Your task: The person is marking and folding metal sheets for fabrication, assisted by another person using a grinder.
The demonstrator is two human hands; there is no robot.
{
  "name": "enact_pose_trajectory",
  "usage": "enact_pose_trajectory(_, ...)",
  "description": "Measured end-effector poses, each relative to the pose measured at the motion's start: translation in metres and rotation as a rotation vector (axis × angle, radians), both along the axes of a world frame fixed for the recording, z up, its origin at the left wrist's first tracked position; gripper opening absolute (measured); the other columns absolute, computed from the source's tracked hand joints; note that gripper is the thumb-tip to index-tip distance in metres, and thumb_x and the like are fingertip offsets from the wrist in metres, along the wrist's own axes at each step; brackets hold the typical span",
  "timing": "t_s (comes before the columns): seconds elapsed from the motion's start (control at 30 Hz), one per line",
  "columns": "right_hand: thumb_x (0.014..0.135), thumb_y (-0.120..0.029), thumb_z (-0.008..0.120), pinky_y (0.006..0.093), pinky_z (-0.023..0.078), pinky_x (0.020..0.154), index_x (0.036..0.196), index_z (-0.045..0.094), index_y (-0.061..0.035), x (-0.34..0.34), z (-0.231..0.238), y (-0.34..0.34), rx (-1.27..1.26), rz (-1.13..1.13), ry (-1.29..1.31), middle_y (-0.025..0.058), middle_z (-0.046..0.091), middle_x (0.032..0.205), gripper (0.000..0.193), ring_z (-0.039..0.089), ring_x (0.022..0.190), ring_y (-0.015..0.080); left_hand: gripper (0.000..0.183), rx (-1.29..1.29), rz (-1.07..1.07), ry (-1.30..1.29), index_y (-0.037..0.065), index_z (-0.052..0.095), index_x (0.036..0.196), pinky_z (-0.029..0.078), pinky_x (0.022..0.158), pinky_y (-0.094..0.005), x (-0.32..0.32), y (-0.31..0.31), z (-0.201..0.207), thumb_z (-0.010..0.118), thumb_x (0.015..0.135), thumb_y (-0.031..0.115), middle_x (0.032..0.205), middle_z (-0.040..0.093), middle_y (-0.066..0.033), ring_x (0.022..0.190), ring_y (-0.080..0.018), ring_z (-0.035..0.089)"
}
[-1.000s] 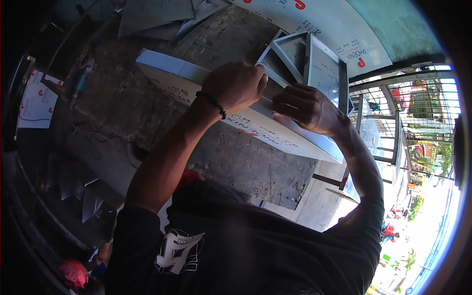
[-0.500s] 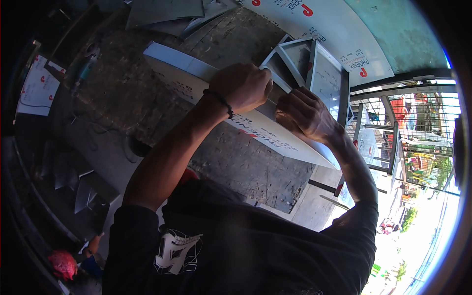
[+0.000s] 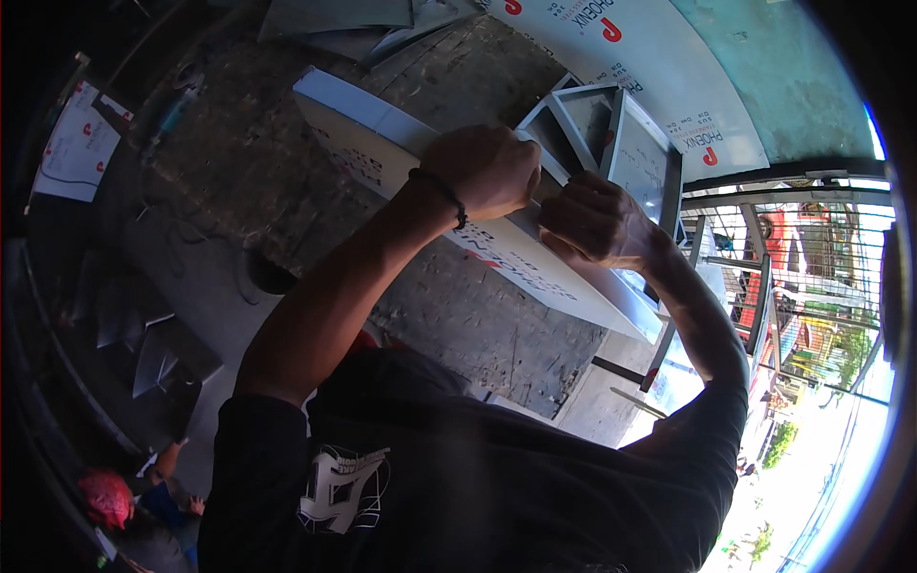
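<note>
A long folded sheet-metal panel [image 3: 516, 267] with white printed film on its side stands on edge across the workbench in front of me. Over its upper flange my left hand [image 3: 492, 174] is closed, fingers curled tight, with a dark bracelet at the wrist. Close beside it, to the right, my right hand [image 3: 592, 222] is also closed, knuckles up. The two fists nearly meet above the panel. Whatever lies between the fingers is hidden. Behind my right hand rest several open metal frames [image 3: 621, 129].
The worn dark workbench [image 3: 229, 181] bears grey metal sheets [image 3: 339, 14] at the back and a teal tool [image 3: 175, 116] at left. A film-covered sheet [image 3: 688, 105] leans far right. Bent metal parts [image 3: 167, 368] and a person in a red head covering [image 3: 105, 498] are lower left.
The view has shifted slightly, so the bench and panel sit a little lower and further right. Both hands stay closed over the flange, close together.
</note>
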State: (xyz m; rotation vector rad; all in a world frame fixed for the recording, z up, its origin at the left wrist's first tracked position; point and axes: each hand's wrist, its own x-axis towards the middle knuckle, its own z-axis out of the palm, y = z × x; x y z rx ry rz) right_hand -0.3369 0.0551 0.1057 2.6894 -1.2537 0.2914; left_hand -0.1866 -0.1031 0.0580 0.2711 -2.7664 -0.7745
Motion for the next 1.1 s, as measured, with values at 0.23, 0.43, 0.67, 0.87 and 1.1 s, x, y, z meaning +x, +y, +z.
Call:
enact_pose_trajectory(0.23, 0.074, -0.001, 0.084, 0.0378, 0.054, 0.071, 0.090, 0.065, -0.0021, 0.009, -0.015, 0.016, 0.015, -0.334, -0.224, 0.0087, 0.067, 0.088, 0.025, 0.067, 0.077, 0.0252, 0.027, -0.053, -0.019, 0.006, 0.001, 0.070, 0.089, 0.058, 0.079, -0.0511, -0.008, -0.001, 0.000, 0.057, 0.097, 0.023, 0.084, 0.073, -0.0248, 0.082, -0.0409, 0.074)
enact_pose_trajectory(0.43, 0.083, -0.009, 0.081, 0.0380, 0.056, 0.085, 0.107, 0.074, -0.0064, -0.004, 0.006, 0.003, 0.099, -0.112, -0.158, 0.0078, 0.073, 0.107, 0.025, 0.071, 0.096, 0.0234, 0.025, -0.040, -0.039, -0.001, 0.001, 0.068, 0.087, 0.058, 0.081, -0.0509, -0.010, -0.006, -0.002, 0.056, 0.096, 0.022, 0.083, 0.072, -0.0252, 0.083, -0.0413, 0.074)
enact_pose_trajectory(0.67, 0.081, -0.013, 0.082, 0.0382, 0.056, 0.088, 0.105, 0.074, -0.0059, -0.010, -0.005, 0.006, 0.093, -0.035, -0.016, 0.0070, 0.071, 0.108, 0.026, 0.071, 0.101, 0.0229, 0.026, -0.011, -0.021, -0.035, 0.001, 0.069, 0.089, 0.058, 0.081, -0.0509, -0.010, -0.004, 0.000, 0.057, 0.096, 0.024, 0.084, 0.072, -0.0250, 0.084, -0.0407, 0.074)
enact_pose_trajectory(0.87, 0.082, -0.014, 0.081, 0.0405, 0.053, 0.084, 0.100, 0.064, -0.0042, -0.002, -0.011, -0.002, 0.011, -0.092, 0.008, 0.0074, 0.065, 0.098, 0.026, 0.067, 0.090, 0.0247, 0.026, -0.052, -0.076, -0.008, 0.001, 0.070, 0.090, 0.058, 0.080, -0.0511, -0.009, -0.006, 0.002, 0.057, 0.096, 0.024, 0.085, 0.073, -0.0252, 0.085, -0.0406, 0.074)
enact_pose_trajectory(1.1, 0.084, -0.008, 0.079, 0.0440, 0.052, 0.082, 0.098, 0.064, -0.0027, 0.013, -0.004, 0.007, 0.044, -0.338, -0.214, 0.0113, 0.067, 0.098, 0.021, 0.067, 0.092, 0.0291, 0.025, 0.001, 0.030, 0.012, 0.000, 0.068, 0.090, 0.058, 0.080, -0.0513, -0.014, -0.007, -0.004, 0.059, 0.095, 0.023, 0.086, 0.072, -0.0257, 0.085, -0.0417, 0.074)
